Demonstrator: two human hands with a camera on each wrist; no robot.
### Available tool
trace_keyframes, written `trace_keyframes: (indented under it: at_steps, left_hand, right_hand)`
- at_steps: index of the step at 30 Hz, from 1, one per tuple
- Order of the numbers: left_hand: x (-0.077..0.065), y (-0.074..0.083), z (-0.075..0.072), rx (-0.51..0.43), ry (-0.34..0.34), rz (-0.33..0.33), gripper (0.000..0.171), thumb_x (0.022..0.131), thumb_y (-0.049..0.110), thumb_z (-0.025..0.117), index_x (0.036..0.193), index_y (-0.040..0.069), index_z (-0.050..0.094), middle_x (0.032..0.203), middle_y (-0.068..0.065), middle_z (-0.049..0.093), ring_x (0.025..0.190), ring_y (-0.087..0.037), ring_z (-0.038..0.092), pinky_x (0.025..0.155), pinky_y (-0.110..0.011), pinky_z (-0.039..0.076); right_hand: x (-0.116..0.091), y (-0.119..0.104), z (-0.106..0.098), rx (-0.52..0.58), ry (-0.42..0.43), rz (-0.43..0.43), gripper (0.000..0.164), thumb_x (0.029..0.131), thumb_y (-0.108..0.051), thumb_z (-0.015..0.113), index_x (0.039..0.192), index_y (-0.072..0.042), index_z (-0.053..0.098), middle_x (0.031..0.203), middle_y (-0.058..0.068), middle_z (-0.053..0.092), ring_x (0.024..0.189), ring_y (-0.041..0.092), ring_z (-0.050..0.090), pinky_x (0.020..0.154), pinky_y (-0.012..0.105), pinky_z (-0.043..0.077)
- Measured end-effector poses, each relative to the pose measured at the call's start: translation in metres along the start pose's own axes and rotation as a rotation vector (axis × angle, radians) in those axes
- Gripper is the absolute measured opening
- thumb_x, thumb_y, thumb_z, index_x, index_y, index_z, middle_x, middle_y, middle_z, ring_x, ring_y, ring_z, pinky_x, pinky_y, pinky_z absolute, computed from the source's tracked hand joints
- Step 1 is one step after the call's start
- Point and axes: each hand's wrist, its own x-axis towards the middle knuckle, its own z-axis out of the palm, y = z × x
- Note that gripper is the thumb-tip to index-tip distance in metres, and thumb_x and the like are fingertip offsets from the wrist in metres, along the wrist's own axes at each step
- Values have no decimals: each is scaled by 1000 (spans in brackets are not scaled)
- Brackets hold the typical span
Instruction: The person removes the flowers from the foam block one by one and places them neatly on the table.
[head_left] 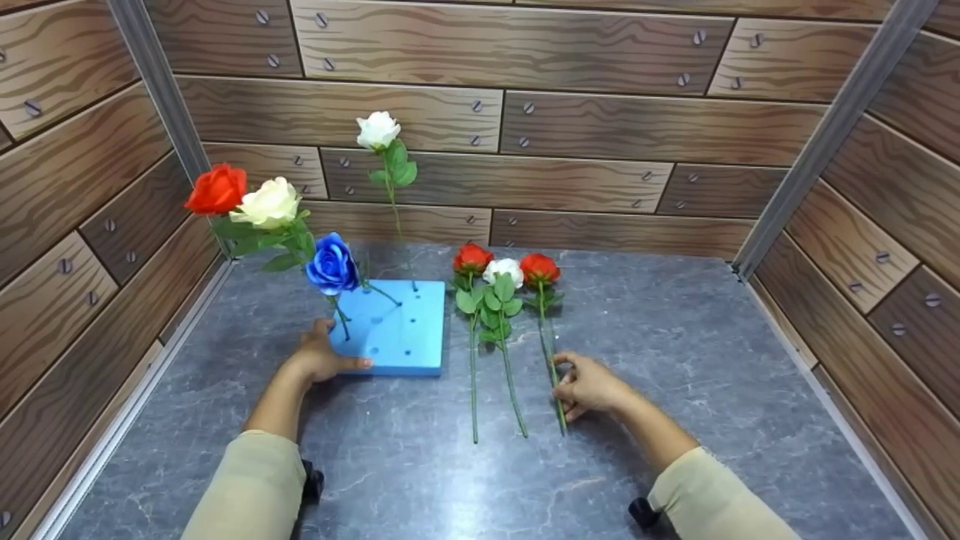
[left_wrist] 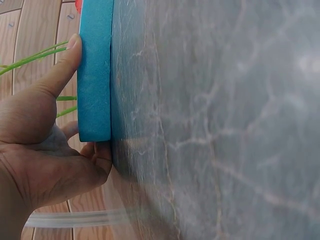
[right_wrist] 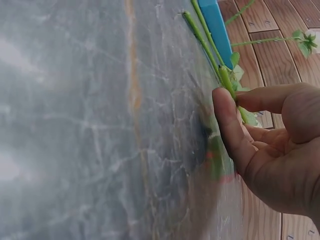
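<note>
My left hand grips the near left corner of a blue foam block, thumb on its top and fingers round its side. Small holes dot the block's top. Standing in it are a red rose, a cream rose, a blue rose and a tall white rose. To the right, my right hand pinches the lower stem of a red rose between thumb and fingertips. Its green stem end shows close over the tabletop in the right wrist view.
Between the block and my right hand lie another red rose and a white rose, stems toward me. The grey marbled tabletop is enclosed by wood-patterned walls at the back and both sides.
</note>
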Motion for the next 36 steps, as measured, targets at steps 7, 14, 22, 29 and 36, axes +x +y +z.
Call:
trace_keyframes:
  at_steps: [7,14,22,29,36]
  left_hand:
    - [2,-1,-3,13,12,13,121,86,41,93,167,-1,13,168,-42,15,158,-59,23,130,-66,30]
    - [4,0,-3,21,24,22,122,85,43,94,167,-1,15,167,-43,17,157,-60,24,129,-66,32]
    - [7,0,-4,33,21,19,122,85,45,93,167,0,15,167,-42,18,157,-59,25,129,-65,32]
    - [5,1,-2,4,7,1,121,86,43,93,167,2,14,168,-41,16,158,-60,23,129,-66,32]
    - [2,0,1,-24,17,-3,121,84,41,95,168,2,16,170,-40,16,159,-58,22,130,-65,32]
  right_hand:
    - [1,2,9,-172,73,-56,65,94,7,67,154,12,44,80,7,64,55,12,61,51,29,60]
    - [2,-2,15,-338,144,-77,66,94,4,70,155,11,46,77,7,69,47,9,59,46,30,58]
    - [10,-24,16,-547,251,-78,66,101,-15,75,157,7,48,75,5,67,53,12,59,60,35,58]
    - [23,-47,34,-582,322,-153,58,100,-21,77,153,-4,59,87,4,68,75,18,62,75,41,56]
    - [42,-66,63,-448,355,-334,43,98,-13,79,139,-5,69,111,14,68,101,27,68,95,51,59]
